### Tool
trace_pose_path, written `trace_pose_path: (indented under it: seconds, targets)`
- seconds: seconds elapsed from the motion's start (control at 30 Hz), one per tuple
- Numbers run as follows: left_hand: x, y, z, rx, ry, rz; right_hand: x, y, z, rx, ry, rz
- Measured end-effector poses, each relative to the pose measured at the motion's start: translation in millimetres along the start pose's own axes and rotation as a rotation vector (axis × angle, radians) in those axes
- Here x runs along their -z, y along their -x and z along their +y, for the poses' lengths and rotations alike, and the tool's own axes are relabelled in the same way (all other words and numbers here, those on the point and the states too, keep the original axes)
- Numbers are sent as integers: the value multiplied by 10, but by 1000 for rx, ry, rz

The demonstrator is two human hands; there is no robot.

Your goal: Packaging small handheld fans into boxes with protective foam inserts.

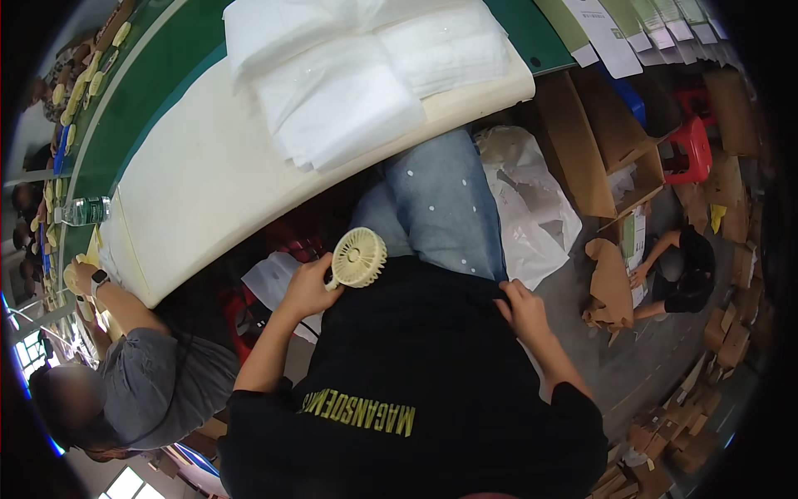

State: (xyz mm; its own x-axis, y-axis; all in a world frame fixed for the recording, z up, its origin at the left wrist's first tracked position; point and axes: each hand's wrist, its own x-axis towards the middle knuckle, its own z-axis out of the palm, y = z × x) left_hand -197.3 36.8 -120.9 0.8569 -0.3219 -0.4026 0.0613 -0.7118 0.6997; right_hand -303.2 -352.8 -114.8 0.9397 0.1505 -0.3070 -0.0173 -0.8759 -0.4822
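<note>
My left hand (311, 289) is wrapped round the handle of a small pale-yellow handheld fan (359, 256). The fan's round slatted head is in front of my black T-shirt (407, 333), near the lap. On the other side, my right hand (524, 309) is closed on the T-shirt's hem, its fingertips pinching the cloth beside my blue jeans (445, 204). Stacked white plastic bags (341, 96) lie on the cream padded tabletop (187, 204) ahead of me, apart from both hands.
A white plastic sack (532, 224) stands right of my legs, near open cardboard boxes (573, 145) and a red stool (692, 150). At left a co-worker in grey (154, 378) sits by a plastic bottle (86, 211). Another person (692, 266) handles cardboard at right.
</note>
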Motion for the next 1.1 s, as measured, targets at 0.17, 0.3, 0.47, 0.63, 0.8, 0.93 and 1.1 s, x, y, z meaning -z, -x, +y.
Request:
trace_pose_path:
  seconds: [0.17,0.3,0.47,0.63,0.8,0.93,1.1]
  targets:
    - [372,19,1,44,381,176,460,-594,296,-197,-954,-152]
    - [123,-121,-77,-25,336,250,171,-975,152,-118,-1135,136]
    - [-52,-104,10,-147,137,596,187,-1246,-368,25,-792,552]
    - [-5,-64,553,-353,1063,445,436,-1288,-1124,460,-857,585]
    - [5,-259,1580,-511,1091,511,412,-1390,-1624,736,-720,391]
    - [647,-602,1524,-852,-248,602,526,-1390,-1436,438,-1184,332]
    - [834,-1151,1468,-609,-234,657,553,-1548,-1082,459,-1464,448]
